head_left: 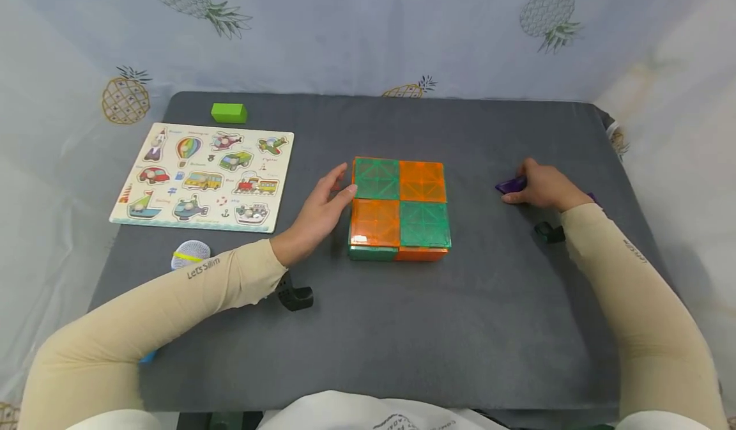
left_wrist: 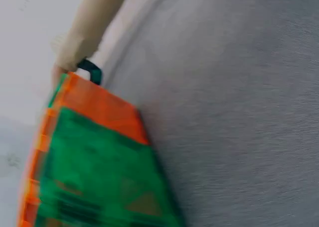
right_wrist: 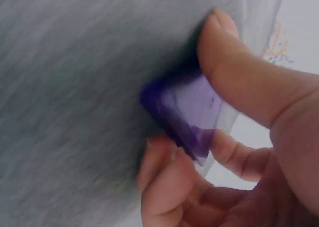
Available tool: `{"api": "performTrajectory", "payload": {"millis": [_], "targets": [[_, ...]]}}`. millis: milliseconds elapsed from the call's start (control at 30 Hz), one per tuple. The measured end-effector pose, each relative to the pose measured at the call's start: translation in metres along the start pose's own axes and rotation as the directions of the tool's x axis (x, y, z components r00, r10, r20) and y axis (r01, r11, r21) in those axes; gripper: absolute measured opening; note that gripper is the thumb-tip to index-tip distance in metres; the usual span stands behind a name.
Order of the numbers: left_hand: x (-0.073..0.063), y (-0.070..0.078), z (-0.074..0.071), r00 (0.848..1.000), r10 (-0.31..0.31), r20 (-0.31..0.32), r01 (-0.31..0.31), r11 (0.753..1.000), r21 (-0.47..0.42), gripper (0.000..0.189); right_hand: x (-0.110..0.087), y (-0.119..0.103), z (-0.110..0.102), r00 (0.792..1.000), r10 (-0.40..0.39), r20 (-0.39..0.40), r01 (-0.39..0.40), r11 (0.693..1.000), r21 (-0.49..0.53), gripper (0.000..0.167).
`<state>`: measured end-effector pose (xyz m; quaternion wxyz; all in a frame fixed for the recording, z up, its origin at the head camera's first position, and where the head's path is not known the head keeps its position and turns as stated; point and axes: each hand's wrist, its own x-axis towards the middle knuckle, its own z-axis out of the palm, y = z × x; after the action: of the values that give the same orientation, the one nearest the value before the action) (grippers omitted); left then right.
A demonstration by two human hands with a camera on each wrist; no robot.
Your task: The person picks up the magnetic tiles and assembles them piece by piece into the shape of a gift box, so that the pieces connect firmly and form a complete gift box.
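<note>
A box of see-through green and orange magnetic tiles (head_left: 399, 203) stands mid-table, its top a two-by-two checker. At its left side is my left hand (head_left: 316, 213), fingers extended and the thumb by the upper left edge; whether it touches is hard to tell. The left wrist view shows the box's green and orange side (left_wrist: 99, 157), blurred. Over the right part of the table my right hand (head_left: 543, 184) pinches a purple see-through magnetic tile (right_wrist: 192, 105) between thumb and fingers. The tile's pointed corner sticks out to the left in the head view.
A wooden vehicle puzzle board (head_left: 224, 177) lies at the left, with a green block (head_left: 229, 113) behind it. A grey-white ball with a yellow band (head_left: 191, 254) sits by my left forearm. Something purple (head_left: 593, 198) shows partly behind my right wrist.
</note>
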<state>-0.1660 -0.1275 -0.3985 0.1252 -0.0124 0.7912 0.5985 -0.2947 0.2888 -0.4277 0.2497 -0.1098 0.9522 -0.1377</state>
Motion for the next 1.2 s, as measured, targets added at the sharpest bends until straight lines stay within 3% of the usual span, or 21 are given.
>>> {"api": "performTrajectory", "payload": {"millis": [100, 167, 267, 367, 467, 567, 600, 667, 733, 767, 833, 900, 967, 1033, 1100, 1133, 1200], "targets": [[0.002, 0.010, -0.001, 0.999, 0.027, -0.027, -0.028, 0.999, -0.019, 0.056, -0.002, -0.016, -0.003, 0.994, -0.028, -0.104, 0.030, 0.999, 0.017, 0.056], [0.004, 0.016, -0.002, 0.998, 0.057, -0.020, -0.057, 0.998, -0.008, 0.056, -0.007, -0.032, -0.006, 0.967, -0.067, -0.246, 0.075, 0.997, 0.023, 0.043], [0.006, 0.022, 0.000, 0.993, 0.115, 0.022, -0.116, 0.991, 0.069, 0.055, -0.023, -0.067, -0.013, 0.891, -0.134, -0.433, 0.160, 0.987, 0.022, 0.033], [0.008, 0.027, 0.006, 0.974, 0.209, 0.083, -0.221, 0.958, 0.181, 0.055, -0.040, -0.112, -0.016, 0.800, -0.300, -0.519, 0.318, 0.946, -0.056, 0.032], [0.008, 0.032, 0.014, 0.934, 0.321, 0.158, -0.353, 0.897, 0.265, 0.054, -0.054, -0.155, -0.011, 0.694, -0.520, -0.498, 0.527, 0.838, -0.140, 0.033], [0.007, 0.037, 0.023, 0.876, 0.424, 0.230, -0.477, 0.832, 0.284, 0.047, -0.065, -0.186, -0.003, 0.597, -0.659, -0.458, 0.680, 0.718, -0.147, 0.031], [0.007, 0.038, 0.025, 0.857, 0.451, 0.248, -0.510, 0.811, 0.286, 0.040, -0.068, -0.193, -0.001, 0.577, -0.682, -0.449, 0.710, 0.690, -0.137, 0.030], [0.007, 0.040, 0.026, 0.827, 0.497, 0.262, -0.559, 0.778, 0.288, 0.024, -0.071, -0.199, 0.001, 0.561, -0.697, -0.447, 0.743, 0.662, -0.100, 0.028], [0.007, 0.040, 0.025, 0.816, 0.524, 0.244, -0.577, 0.766, 0.284, 0.011, -0.072, -0.197, -0.001, 0.569, -0.691, -0.445, 0.752, 0.657, -0.059, 0.028], [0.008, 0.038, 0.023, 0.822, 0.524, 0.222, -0.569, 0.769, 0.290, 0.008, -0.073, -0.193, -0.002, 0.578, -0.680, -0.451, 0.743, 0.667, -0.054, 0.029], [0.009, 0.034, 0.017, 0.846, 0.508, 0.163, -0.533, 0.792, 0.299, 0.008, -0.072, -0.180, -0.007, 0.606, -0.638, -0.475, 0.705, 0.707, -0.050, 0.029], [0.010, 0.026, 0.010, 0.884, 0.455, 0.104, -0.464, 0.829, 0.313, 0.012, -0.071, -0.160, -0.011, 0.647, -0.573, -0.503, 0.633, 0.771, -0.064, 0.027], [0.010, 0.019, 0.004, 0.917, 0.393, 0.062, -0.390, 0.856, 0.339, 0.017, -0.070, -0.137, -0.017, 0.710, -0.472, -0.522, 0.518, 0.853, -0.066, 0.026], [0.011, 0.012, -0.001, 0.935, 0.350, 0.053, -0.345, 0.866, 0.362, 0.019, -0.068, -0.107, -0.024, 0.811, -0.340, -0.476, 0.376, 0.926, -0.020, 0.035], [0.011, 0.007, -0.004, 0.936, 0.345, 0.069, -0.344, 0.858, 0.383, 0.019, -0.066, -0.073, -0.033, 0.910, -0.193, -0.367, 0.215, 0.976, 0.020, 0.051], [0.012, 0.005, -0.004, 0.933, 0.350, 0.080, -0.353, 0.851, 0.389, 0.019, -0.064, -0.054, -0.037, 0.946, -0.121, -0.300, 0.136, 0.990, 0.030, 0.060], [0.014, 0.004, -0.003, 0.925, 0.364, 0.106, -0.375, 0.837, 0.398, 0.021, -0.063, -0.014, -0.041, 0.985, 0.014, -0.175, -0.010, 1.000, 0.023, 0.075]]}}
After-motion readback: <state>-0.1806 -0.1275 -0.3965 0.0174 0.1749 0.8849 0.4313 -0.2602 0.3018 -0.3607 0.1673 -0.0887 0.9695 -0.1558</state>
